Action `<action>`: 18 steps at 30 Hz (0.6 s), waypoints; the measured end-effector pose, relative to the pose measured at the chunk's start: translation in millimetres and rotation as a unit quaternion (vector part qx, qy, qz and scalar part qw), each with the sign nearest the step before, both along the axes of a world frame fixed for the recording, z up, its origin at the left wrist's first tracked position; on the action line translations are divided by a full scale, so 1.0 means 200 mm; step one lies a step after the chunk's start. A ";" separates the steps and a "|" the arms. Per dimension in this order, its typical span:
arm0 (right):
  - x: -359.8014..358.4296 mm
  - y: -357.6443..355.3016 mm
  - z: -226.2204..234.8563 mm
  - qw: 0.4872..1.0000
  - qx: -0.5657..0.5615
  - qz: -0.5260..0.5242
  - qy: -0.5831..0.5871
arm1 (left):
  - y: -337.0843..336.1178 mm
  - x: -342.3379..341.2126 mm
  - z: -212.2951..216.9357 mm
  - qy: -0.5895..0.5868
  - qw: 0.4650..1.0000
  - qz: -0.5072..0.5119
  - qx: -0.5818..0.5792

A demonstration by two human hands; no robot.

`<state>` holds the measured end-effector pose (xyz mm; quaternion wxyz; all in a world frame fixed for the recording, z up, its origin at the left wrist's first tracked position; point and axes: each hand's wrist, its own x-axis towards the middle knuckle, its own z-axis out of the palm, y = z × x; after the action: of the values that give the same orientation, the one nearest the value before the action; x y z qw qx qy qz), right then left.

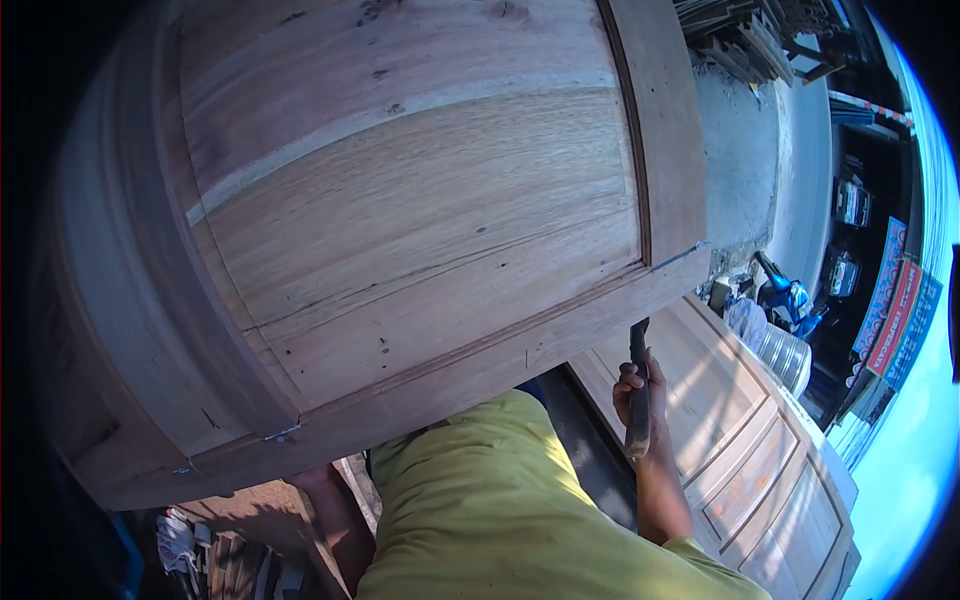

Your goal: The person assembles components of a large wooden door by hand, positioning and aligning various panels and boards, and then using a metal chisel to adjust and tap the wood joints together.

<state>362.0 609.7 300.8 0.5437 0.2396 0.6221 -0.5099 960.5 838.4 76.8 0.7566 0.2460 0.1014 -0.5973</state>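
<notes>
A large wooden panel door (430, 200) fills the upper left, its lower edge running just in front of my yellow shirt. On the right, my right hand (656, 395) is closed around a dark tool with a wooden handle (638, 432). The tool stands about upright, and its narrow upper end is close under the door's edge; I cannot make out its exact kind. My left hand (318, 477) is at the lower left edge of the door. Its fingers are hidden by the wood, so I cannot tell how they are closed.
Another panelled wooden door (740, 440) lies to the right, behind my right arm. Wood offcuts (235, 565) lie at the lower left. Stacked timber (745, 40) is at the upper right. A blue motorbike (790, 300), a ribbed pale container (785, 357) and hanging banners (892, 320) appear farther right.
</notes>
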 end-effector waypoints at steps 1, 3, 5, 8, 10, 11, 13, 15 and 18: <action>0.02 -0.04 0.02 1.000 -0.003 0.006 0.008 | 0.06 0.04 0.01 -0.006 1.000 -0.009 0.013; 0.06 -0.14 0.07 0.999 0.019 0.020 0.043 | 0.03 0.02 0.06 -0.007 0.999 -0.043 0.003; 0.03 -0.16 0.07 0.998 0.037 0.026 0.031 | -0.14 -0.04 0.21 0.002 0.995 -0.095 -0.041; 0.02 -0.23 0.10 0.994 0.077 0.060 0.050 | -0.18 -0.04 0.31 0.025 0.996 -0.084 -0.020; 0.02 -0.23 0.13 0.989 0.106 0.074 0.072 | -0.16 0.01 0.32 0.039 0.997 -0.059 0.014; 0.00 -0.23 0.15 0.986 0.121 0.079 0.081 | -0.14 0.01 0.31 0.045 0.997 -0.048 0.028; -0.04 -0.23 0.17 0.981 0.144 0.072 0.106 | -0.13 0.02 0.29 0.063 0.996 -0.024 0.050; -0.11 -0.19 0.16 0.976 0.166 0.046 0.135 | -0.12 0.03 0.26 0.081 0.995 -0.007 0.063; -0.19 -0.27 0.11 0.988 0.140 -0.039 0.061 | -0.12 0.05 0.21 0.099 0.992 0.007 0.078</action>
<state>323.1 554.7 322.6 0.4458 0.3056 0.7096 -0.4521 971.3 815.4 118.2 0.7254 0.2432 0.2242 -0.6037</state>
